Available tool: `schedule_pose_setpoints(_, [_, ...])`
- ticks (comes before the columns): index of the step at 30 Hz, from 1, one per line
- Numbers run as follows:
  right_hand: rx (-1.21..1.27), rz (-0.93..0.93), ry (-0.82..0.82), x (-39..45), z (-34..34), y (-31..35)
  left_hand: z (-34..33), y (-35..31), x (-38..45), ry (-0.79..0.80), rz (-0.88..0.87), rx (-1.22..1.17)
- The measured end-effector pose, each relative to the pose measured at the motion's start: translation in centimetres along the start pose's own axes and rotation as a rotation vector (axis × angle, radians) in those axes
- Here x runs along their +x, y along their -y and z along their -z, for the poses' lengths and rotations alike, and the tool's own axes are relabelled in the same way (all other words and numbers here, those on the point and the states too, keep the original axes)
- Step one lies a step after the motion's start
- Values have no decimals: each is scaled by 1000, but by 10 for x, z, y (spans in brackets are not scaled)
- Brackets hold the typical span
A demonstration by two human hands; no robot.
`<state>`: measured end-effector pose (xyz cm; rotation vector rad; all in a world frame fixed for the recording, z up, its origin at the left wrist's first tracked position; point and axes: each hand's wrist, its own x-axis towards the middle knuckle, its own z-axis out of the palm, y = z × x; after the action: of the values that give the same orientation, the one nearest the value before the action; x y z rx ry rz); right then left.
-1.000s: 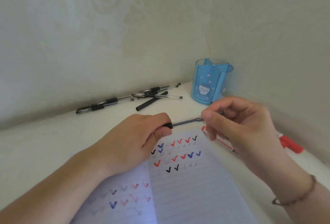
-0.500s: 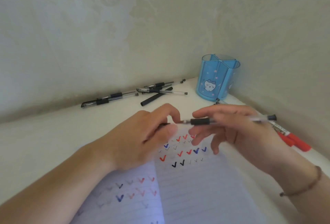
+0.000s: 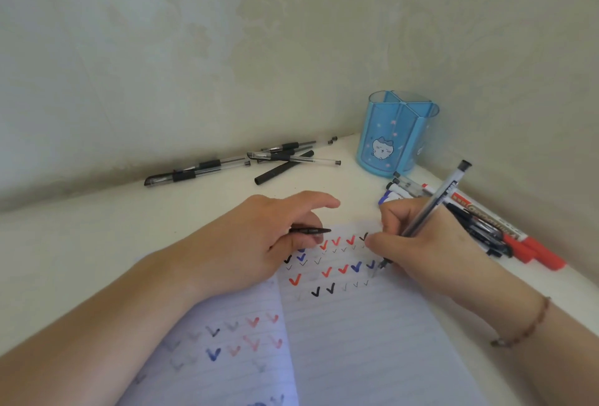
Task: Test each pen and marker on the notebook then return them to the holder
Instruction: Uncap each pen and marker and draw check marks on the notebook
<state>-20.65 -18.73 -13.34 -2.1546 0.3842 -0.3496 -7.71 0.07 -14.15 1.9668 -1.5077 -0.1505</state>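
Note:
My right hand (image 3: pixel 424 243) grips a clear pen (image 3: pixel 434 204) in a writing hold, its tip touching the open lined notebook (image 3: pixel 350 334) beside rows of red, blue and black ticks. The pen's black end points up and to the right. My left hand (image 3: pixel 259 243) rests on the notebook's top left and pinches the black pen cap (image 3: pixel 309 230). The blue holder (image 3: pixel 393 136) with a cat picture stands at the back right corner, and nothing shows above its rim.
Several black pens (image 3: pixel 233 162) lie along the back wall to the left of the holder. A pile of markers and pens, some red (image 3: pixel 505 230), lies by the right wall behind my right hand. Walls close in at the back and right.
The cap has come off the pen and stays in my left hand. My right hand turned the pen and lowered its tip onto the page.

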Motion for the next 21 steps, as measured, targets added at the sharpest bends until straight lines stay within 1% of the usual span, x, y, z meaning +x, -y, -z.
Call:
schedule_pose_setpoints(7, [-73,-5,24,0,0,0,1,3,0,-58,-31,1])
schedule_pose_setpoints(12, [-104,4,47,1,0,2,0,2,1,-61,-50,2])
schedule_pose_setpoints(21, [-14,33,23,4,1,-3,-2,2,1,-96,-102,-12])
